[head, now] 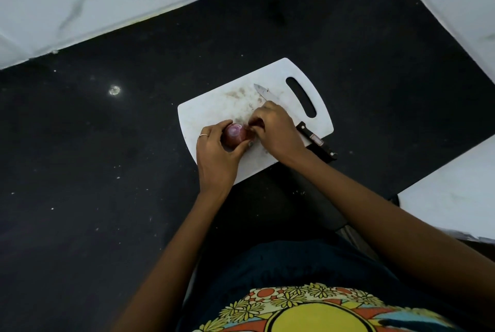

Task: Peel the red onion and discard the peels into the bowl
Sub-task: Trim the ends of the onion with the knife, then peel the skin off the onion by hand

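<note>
1. We are looking down at two bare hands working over one white cutting board (pixel 214 107) on a black worktop (pixel 80 157).
2. The left hand (pixel 214 155) is forming the holding grip: its fingers and thumb are curling around one red onion (pixel 235 132), cradling it just above the board with the cut end facing up.
3. The right hand (pixel 276 128) is making the peeling grip just to the right of the held onion. Its fingertips are closing together on what looks like a flap of dark outer skin at the onion's side; we cannot tell exactly how much skin they have.
4. We judge the peeling step to be in hand, with most of the reddish-brown skin still on the onion.
5. The next move likely calls for pulling the pinched skin away from the holding grip while the left hand is keeping the onion steady, then carrying the peel to the bowl.
6. No bowl is showing in this view, so we cannot say where the peel must go.
7. One knife (pixel 316 141) is lying on the board, beyond and partly beneath the right hand, its black handle overhanging the board's edge.
8. One ring (pixel 203 135) is showing on a left-hand finger.
</note>
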Tool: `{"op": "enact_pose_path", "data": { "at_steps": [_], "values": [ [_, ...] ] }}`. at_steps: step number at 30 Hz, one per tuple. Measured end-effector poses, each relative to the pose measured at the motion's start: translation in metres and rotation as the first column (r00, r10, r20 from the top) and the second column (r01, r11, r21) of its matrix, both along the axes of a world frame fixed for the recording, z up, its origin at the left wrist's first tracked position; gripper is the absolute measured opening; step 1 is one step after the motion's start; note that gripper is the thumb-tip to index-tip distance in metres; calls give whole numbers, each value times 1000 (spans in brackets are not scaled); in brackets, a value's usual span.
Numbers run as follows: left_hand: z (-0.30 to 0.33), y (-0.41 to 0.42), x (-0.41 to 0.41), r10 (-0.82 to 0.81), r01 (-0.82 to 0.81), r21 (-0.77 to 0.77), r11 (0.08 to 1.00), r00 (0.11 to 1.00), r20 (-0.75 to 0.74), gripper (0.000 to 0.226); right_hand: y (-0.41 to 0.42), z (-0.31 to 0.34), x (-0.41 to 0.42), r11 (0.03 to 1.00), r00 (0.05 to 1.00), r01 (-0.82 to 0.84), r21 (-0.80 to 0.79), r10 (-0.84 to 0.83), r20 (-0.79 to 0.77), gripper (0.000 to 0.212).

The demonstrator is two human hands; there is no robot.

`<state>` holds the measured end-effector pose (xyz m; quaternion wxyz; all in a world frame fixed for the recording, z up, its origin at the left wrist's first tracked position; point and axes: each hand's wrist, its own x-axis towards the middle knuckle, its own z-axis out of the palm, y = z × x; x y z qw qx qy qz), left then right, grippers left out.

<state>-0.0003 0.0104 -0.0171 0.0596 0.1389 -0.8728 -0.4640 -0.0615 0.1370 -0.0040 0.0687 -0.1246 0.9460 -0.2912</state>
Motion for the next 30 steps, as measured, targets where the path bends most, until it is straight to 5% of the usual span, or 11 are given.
{"op": "enact_pose_path", "data": {
  "at_steps": [17, 24, 30],
  "values": [
    [1, -1, 2, 11, -11, 67, 998, 1000, -5, 52, 31, 19, -14, 929, 931, 340, -148, -355, -90, 6],
    [3, -1, 4, 18, -14, 133, 991, 999, -29, 50, 41, 34, 4, 892, 930, 366, -264, -359, 76, 7],
    [11, -2, 6, 32, -16, 251, 968, 998, -58, 48, 35, 19, 42, 986, 978, 167, -1, -165, 128, 5]
  ]
}}
